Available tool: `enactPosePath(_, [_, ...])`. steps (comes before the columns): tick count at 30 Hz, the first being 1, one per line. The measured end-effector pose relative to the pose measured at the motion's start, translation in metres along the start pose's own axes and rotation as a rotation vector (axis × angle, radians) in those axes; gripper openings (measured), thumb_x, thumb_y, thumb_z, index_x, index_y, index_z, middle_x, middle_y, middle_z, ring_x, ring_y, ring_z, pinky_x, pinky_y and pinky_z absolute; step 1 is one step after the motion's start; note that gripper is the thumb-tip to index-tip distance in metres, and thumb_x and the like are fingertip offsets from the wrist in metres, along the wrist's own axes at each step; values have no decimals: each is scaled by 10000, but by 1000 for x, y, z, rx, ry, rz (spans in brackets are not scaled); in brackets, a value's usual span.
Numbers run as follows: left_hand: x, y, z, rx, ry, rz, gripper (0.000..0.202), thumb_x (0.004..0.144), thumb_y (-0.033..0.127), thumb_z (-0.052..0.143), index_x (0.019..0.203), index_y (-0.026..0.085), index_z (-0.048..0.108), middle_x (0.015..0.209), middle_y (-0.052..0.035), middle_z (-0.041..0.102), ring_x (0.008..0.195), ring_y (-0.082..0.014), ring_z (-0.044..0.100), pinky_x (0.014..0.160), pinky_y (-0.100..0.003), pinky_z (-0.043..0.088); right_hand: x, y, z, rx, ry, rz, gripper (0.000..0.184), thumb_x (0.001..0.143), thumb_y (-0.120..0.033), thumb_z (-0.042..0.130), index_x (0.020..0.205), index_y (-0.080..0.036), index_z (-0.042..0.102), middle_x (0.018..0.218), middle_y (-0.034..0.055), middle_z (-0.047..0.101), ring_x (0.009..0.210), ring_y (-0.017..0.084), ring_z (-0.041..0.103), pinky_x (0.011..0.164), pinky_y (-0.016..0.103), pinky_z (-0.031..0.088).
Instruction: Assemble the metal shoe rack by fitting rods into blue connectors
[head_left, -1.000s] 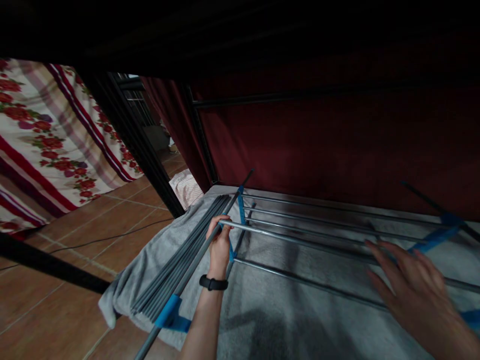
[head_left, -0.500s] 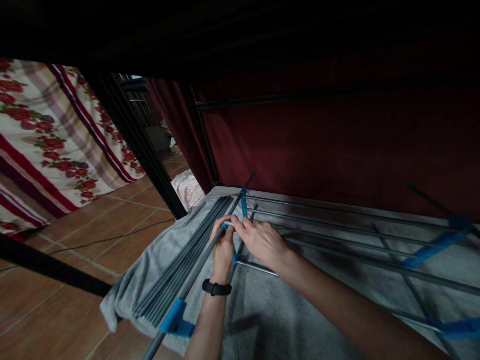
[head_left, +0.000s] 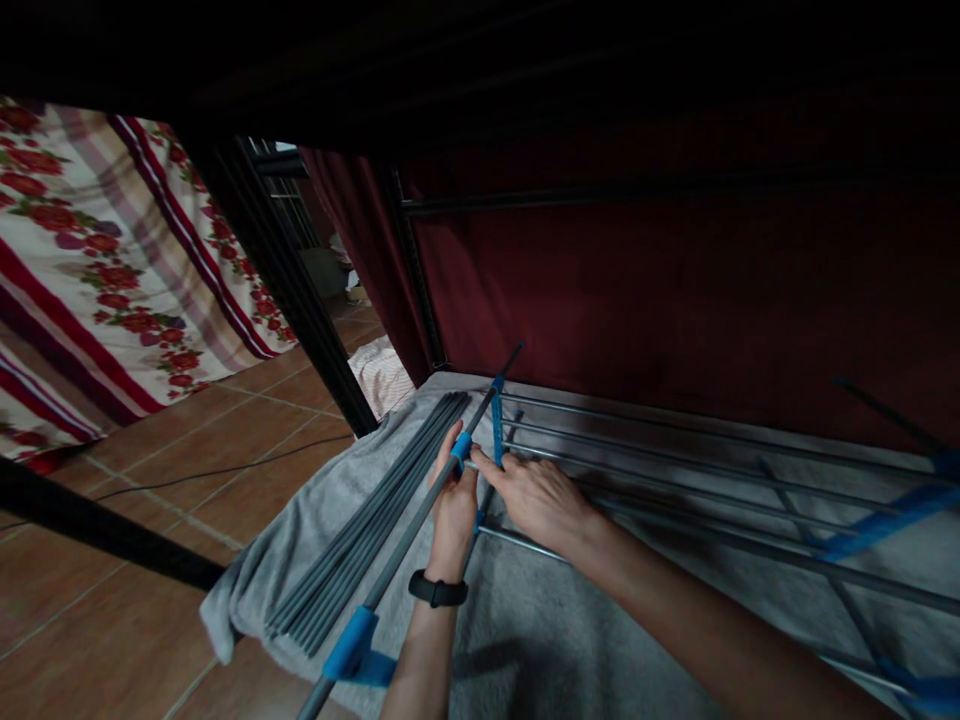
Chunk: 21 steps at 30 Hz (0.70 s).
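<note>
Left hand (head_left: pixel 455 505) gripping pole (head_left: pixel 388 568), loose rods (head_left: pixel 367 525) beside

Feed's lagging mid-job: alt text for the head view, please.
The left hand grips a grey pole at its blue connector while the right hand touches a metal rail there; the rack lies on a grey blanket, loose rods alongside.

Free room lies near, over the bare grey blanket (head_left: pixel 555 650), and further left over the tiled floor (head_left: pixel 112 600). The bundle of grey rods (head_left: pixel 360 522) and the slanting grey pole (head_left: pixel 390 572) bar the left, steel rails (head_left: pixel 675 430) cross the right, and the maroon curtain (head_left: pixel 675 300) closes the far side, with a dark overhang (head_left: pixel 480 60) above.
</note>
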<state>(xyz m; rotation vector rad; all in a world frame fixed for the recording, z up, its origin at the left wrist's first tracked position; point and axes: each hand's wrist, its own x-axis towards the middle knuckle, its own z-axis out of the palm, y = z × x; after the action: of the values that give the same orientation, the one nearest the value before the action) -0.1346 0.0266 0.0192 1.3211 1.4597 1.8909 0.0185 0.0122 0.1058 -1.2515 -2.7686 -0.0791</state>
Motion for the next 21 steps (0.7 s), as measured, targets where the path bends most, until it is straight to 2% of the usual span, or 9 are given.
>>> enactPosePath(6, [-2,-4,3,31,-9,-7,404,875,302,609,1264,239,699,1210,-91,750,1201,-271,686,1237,-470,444,0,1,1,8,-14,-1,626,1037,-98,314,1641,-245,388,1187,146,757,928,244,783,803,348,587])
enactPosePath(14, [-5,-4,7,168,41,70,263,871,309,538,1053,212,702,1155,-114,756,1216,-276,668,1181,-423,474,3,4,-4,92,-76,-7,602,1044,-123,282,1620,-234,417,1228,148,756,1011,266,773,864,373,572])
enactPosePath(21, [-8,-1,10,196,54,49,303,868,299,533,1087,209,723,1160,-113,776,1231,-281,673,1161,-435,501,6,10,-3,206,-97,-7,559,1052,-170,341,1585,-277,470,1201,117,792,1065,279,771,849,365,555])
